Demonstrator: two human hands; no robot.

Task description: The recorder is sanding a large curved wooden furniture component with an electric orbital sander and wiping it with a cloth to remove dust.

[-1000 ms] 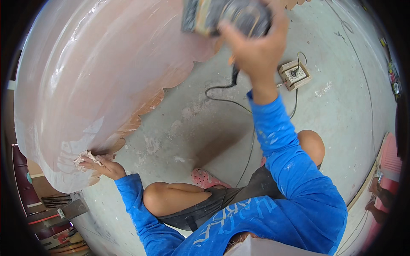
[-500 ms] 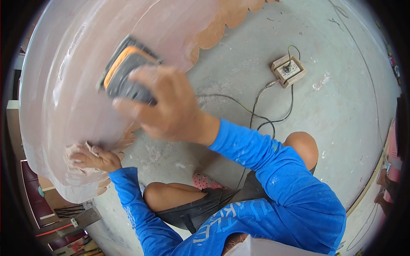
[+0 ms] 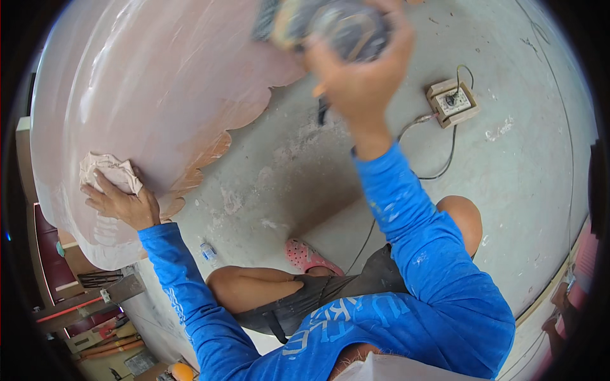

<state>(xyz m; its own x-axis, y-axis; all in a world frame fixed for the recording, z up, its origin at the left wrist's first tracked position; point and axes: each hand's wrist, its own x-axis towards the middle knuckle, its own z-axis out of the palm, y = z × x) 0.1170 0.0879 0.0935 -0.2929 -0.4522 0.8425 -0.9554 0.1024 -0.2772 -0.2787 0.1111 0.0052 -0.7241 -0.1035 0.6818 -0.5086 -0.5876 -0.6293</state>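
My right hand (image 3: pixel 362 82) grips an orange-and-black electric sander (image 3: pixel 352 28) near the top of the view, and both are smeared by motion. The sander's pad end points left, over the scalloped edge of a large, curved, pinkish panel (image 3: pixel 165 82). I cannot tell whether it touches the panel. On the lower left part of that panel lies my left hand (image 3: pixel 130 203), fingers stretched along the surface. A crumpled pale cloth (image 3: pixel 114 170) is held beneath its thumb and forefinger.
A power socket in a wooden box (image 3: pixel 452 103) stands on the grey floor (image 3: pixel 508 171), with a black cord (image 3: pixel 451 155) trailing from it. A small plastic bottle (image 3: pixel 208 251) lies near my left knee. Tools (image 3: pixel 114 340) and wooden pieces sit at lower left. My foot wears a pink clog (image 3: pixel 305 255).
The sander has swung up and right with my right hand, from over the panel to its scalloped edge. My left hand and the cloth have slid up and slightly left along the panel.
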